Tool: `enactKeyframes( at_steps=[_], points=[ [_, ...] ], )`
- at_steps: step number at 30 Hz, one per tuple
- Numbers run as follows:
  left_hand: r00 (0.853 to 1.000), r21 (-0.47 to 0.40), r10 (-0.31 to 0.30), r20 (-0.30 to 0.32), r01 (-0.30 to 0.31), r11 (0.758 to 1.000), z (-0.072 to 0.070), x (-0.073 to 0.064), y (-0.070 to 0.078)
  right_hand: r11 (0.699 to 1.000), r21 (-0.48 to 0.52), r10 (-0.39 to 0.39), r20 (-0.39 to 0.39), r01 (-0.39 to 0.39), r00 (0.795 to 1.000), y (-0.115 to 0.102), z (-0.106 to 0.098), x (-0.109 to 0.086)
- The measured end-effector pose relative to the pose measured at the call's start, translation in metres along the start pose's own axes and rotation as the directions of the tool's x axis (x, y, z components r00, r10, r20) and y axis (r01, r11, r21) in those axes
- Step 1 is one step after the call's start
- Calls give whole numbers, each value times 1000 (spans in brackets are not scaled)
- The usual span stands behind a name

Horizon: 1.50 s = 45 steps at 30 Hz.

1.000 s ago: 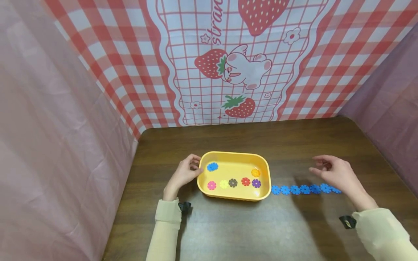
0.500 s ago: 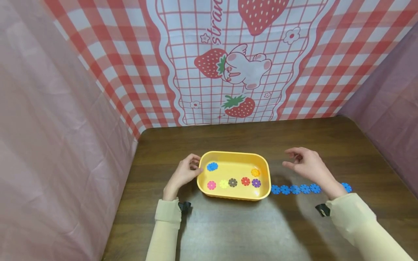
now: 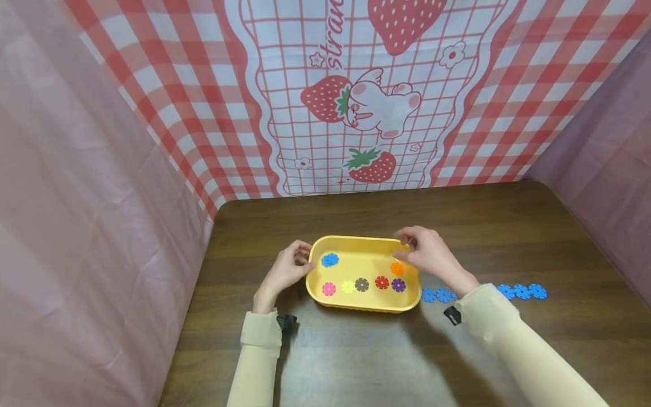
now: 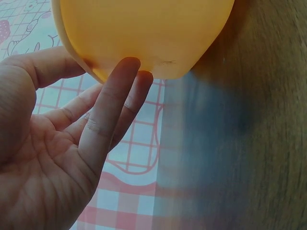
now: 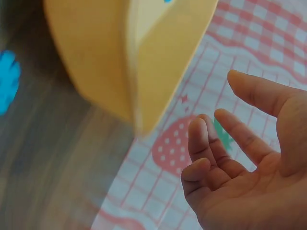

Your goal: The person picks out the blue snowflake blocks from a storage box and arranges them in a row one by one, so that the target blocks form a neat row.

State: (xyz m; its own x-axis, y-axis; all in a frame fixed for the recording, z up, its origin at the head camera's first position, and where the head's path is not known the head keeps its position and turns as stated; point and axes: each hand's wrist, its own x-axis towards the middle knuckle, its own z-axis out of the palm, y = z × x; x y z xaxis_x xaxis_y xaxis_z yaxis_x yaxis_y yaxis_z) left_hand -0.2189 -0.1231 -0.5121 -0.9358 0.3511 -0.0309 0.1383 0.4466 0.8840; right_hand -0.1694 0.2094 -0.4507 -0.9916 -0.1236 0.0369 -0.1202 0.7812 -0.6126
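A yellow plastic tub (image 3: 362, 260) stands on the wooden table. My left hand (image 3: 286, 272) pinches its left end, thumb over the rim and fingers against the outer wall (image 4: 158, 38). Above the back right corner hovers my right hand (image 3: 431, 254), fingers loosely bent and holding nothing; the right wrist view shows the palm (image 5: 240, 187) apart from the tub. Inside lie notched plastic discs: blue (image 3: 329, 260), pink (image 3: 329, 289), yellow (image 3: 348, 287), brown (image 3: 361, 284), red (image 3: 382, 282), purple (image 3: 398, 285) and orange (image 3: 397, 268).
Right of the tub, a row of blue discs (image 3: 521, 291) runs along the table (image 3: 351, 356), its middle hidden by my right forearm. A red-checked strawberry cloth (image 3: 376, 113) hangs behind; pink curtains (image 3: 102, 198) close off both sides.
My right hand has moved left from over the blue row to the tub's back right corner, uncovering the row's right end. The left hand has stayed on the tub.
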Motion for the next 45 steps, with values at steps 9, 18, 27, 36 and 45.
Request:
enactKeyframes(
  at_steps=[9, 18, 27, 36, 45],
  points=[
    [1000, 4, 0, 5, 0, 1000, 0, 1, -2, 1000, 18, 8, 77, -10, 997, -25, 45, 18],
    [1000, -13, 9, 4, -8, 1000, 0, 2, -1, 1000, 9, 9, 112, -10, 994, -42, 80, 36],
    [1000, -23, 5, 16, -5, 1000, -2, 1, 1, 995, -56, 92, 126, -86, 988, -68, 107, 39],
    [1000, -24, 20, 3, -20, 1000, -1, 0, 1, 977, -125, 191, 154, -172, 969, -78, 133, 42],
    [1000, -15, -1, 13, 1, 1000, -2, 0, 1, 969, -193, 186, 161, -154, 969, -81, 141, 53]
  ],
)
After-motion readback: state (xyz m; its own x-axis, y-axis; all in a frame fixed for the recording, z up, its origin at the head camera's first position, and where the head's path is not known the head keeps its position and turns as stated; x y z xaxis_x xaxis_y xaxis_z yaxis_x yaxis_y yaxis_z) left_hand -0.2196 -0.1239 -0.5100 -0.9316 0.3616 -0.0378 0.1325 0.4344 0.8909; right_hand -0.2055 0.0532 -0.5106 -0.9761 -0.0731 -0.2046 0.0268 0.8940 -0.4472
